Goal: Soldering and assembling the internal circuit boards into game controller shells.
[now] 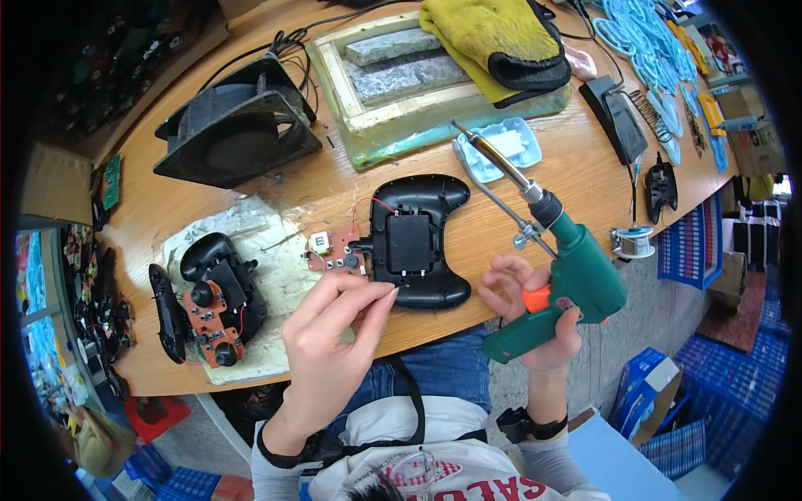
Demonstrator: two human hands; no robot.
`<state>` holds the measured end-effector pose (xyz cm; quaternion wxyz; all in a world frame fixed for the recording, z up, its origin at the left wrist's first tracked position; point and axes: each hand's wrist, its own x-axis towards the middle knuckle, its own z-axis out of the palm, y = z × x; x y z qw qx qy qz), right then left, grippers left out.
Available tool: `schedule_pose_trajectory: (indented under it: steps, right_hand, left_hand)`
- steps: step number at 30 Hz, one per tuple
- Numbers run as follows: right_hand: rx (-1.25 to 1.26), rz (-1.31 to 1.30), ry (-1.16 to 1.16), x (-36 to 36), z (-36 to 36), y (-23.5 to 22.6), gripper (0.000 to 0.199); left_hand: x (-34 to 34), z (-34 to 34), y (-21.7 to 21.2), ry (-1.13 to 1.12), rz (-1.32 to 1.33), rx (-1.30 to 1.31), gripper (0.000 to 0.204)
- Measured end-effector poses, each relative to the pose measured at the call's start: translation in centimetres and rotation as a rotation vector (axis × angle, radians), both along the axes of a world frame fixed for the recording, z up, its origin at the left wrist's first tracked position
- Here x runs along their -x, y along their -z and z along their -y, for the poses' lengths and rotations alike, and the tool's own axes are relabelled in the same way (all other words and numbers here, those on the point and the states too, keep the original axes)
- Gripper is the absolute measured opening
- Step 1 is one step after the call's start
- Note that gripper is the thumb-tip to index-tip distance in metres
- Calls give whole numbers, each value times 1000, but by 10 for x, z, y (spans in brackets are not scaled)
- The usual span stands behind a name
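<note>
My right hand (547, 351) holds a green soldering gun (589, 271) by its handle, some fingers loose near the orange trigger (536, 299). The gun's metal tip points up and to the far left, over a light blue plastic tray (508, 144). My left hand (330, 334) is closed in a pinch at the near edge of a black game controller shell (455, 196); whatever lies between the fingertips is too small to make out. Left of that shell, a brown circuit board (338, 242) with a white connector is joined to it by a red wire (359, 209).
On a whitish sheet (276, 221) at left lies another opened controller (221, 288) with its board. A black fan (234, 125) stands behind it. Farther back, a yellow-green cloth (497, 42) covers part of a framed sponge tray (359, 125). A solder spool (632, 243) hangs by the right edge.
</note>
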<state>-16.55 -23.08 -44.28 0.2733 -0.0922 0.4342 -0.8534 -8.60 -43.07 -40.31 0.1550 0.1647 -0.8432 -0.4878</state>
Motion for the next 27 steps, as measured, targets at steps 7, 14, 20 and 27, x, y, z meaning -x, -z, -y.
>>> schedule_pose_trajectory:
  steps: [7, 14, 20, 27]
  right_hand:
    - [-326, -56, -24, 3, -55, -27, 77]
    - [-620, -269, -260, 11, -70, -62, 83]
    - [-800, -345, -289, 14, -61, -79, 78]
    - [-869, -430, -323, 16, -63, -81, 79]
  left_hand:
    - [14, -3, 12, 67, -29, 284, 15]
    - [17, -2, 18, 144, -60, 440, 15]
    - [18, -3, 15, 156, -20, 416, 16]
    - [17, 0, 17, 210, -56, 500, 17]
